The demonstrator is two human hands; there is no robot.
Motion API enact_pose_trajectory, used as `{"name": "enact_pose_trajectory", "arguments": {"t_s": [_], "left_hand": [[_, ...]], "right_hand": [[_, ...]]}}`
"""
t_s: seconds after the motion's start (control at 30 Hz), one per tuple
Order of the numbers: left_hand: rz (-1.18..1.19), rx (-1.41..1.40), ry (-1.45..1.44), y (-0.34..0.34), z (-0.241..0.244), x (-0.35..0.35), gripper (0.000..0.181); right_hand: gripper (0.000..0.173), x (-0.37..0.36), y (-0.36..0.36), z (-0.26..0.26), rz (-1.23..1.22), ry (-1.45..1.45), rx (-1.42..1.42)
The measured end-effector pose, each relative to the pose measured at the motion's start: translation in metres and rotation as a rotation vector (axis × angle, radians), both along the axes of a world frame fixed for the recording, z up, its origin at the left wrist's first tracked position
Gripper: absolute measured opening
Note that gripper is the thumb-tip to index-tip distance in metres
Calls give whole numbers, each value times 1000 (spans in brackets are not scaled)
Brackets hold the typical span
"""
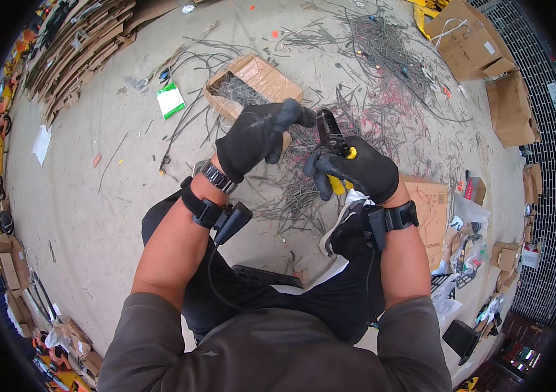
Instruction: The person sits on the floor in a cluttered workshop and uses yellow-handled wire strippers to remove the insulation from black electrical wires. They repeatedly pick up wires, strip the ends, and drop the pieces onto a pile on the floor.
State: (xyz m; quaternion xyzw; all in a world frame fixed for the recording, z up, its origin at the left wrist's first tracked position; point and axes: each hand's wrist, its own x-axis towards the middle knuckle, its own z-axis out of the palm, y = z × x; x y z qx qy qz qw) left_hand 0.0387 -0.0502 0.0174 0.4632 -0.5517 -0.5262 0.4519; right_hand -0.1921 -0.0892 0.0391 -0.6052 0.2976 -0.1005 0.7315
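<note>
My right hand, in a black work glove, grips a pair of wire strippers with dark jaws and yellow handles. The jaws point up and away from me. My left hand, gloved too, is at the left of the jaws with thumb and forefinger reaching towards them. Whether a wire is between those fingertips cannot be made out. Under both hands spreads a heap of short grey cable offcuts, mixed with thin red strands. Just beyond my left hand, an open cardboard box contains a tangle of fine grey wire.
A larger pile of cut cable lies farther off. A green and white packet is left of the box. Flattened cardboard is stacked at far left. Brown cartons line the right side, and a cardboard sheet lies beside my right arm.
</note>
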Motion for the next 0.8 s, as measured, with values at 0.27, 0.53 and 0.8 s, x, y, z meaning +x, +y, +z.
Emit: {"name": "enact_pose_trajectory", "arguments": {"t_s": [0.27, 0.53, 0.8], "left_hand": [[-120, 127, 182, 14, -7, -11, 38], [-110, -48, 22, 16, -13, -14, 29], [70, -434, -316, 22, -13, -23, 11]], "right_hand": [[37, 0, -4, -3, -12, 75, -154], [40, -1, 0, 5, -50, 198, -156], [36, -1, 0, -9, -57, 79, -52]]}}
